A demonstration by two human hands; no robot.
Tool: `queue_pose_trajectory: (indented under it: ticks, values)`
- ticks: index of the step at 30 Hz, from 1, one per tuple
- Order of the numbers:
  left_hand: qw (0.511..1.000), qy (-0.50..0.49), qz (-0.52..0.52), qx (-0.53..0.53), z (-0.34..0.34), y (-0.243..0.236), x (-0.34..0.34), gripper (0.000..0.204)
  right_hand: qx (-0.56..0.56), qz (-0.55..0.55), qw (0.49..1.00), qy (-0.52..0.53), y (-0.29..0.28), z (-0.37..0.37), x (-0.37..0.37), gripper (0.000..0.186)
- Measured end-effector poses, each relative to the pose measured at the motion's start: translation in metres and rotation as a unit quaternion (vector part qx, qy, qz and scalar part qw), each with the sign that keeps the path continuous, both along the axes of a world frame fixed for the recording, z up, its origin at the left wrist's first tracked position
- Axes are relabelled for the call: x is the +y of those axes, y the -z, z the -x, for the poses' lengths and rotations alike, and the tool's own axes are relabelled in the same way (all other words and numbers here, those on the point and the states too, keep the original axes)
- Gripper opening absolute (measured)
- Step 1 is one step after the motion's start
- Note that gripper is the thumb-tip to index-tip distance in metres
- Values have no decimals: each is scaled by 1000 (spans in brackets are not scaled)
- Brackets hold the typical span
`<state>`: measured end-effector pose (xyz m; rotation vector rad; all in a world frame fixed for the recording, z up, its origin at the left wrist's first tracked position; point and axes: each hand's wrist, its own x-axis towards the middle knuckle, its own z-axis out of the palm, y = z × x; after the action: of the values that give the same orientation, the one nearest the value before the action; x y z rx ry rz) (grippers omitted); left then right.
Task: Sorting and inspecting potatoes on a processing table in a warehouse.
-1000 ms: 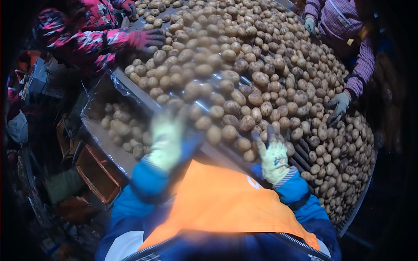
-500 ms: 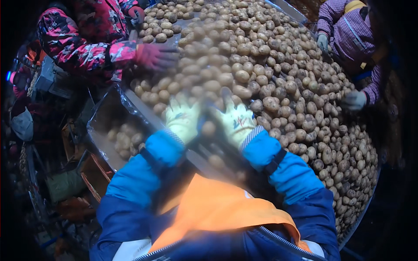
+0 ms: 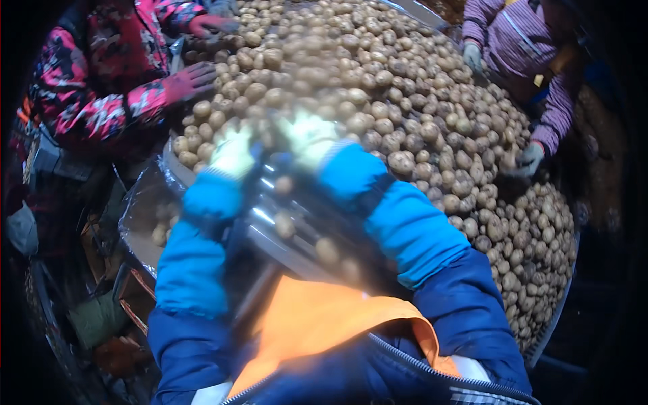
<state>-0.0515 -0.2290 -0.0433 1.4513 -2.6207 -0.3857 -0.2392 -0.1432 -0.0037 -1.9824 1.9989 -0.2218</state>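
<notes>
My left hand (image 3: 231,150), in a pale cream glove with a blue cuff, reaches forward into the mound of potatoes (image 3: 432,135). Beside it, a little to the right, my right hand (image 3: 309,137) in a matching glove lies among potatoes at the middle of the pile. Both are motion-blurred, so their fingers and anything in them cannot be made out. Between and behind my forearms a shiny slatted sorting surface (image 3: 263,239) shows, with a few loose potatoes (image 3: 327,251) on it.
A co-worker in a pink camouflage jacket (image 3: 88,81) works at the left with pink-gloved hands; another in checked purple (image 3: 513,37) works at the right with grey gloves. A plastic-lined bin (image 3: 138,229) holding potatoes and an orange-rimmed crate (image 3: 131,304) are at my left.
My hands have moved forward, away from my body and further into the pile, uncovering the slatted surface behind them. The left co-worker's lower hand has shifted as well.
</notes>
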Motion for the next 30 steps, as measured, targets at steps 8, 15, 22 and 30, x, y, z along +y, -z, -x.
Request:
queue_pose_trajectory:
  ticks: [8,15,22,30]
  values:
    - [955,64,54,284,-36,-17,127,53,108,276,938,180,-29,121,226,68]
    - [979,90,80,163,-16,-9,167,57,80,1,854,514,-21,160,294,86]
    - [990,93,59,90,-20,-7,161,58,43,44,957,283,1,111,150,104]
    - [989,83,62,102,-14,-12,162,66,-56,-18,960,275,-1,37,44,89]
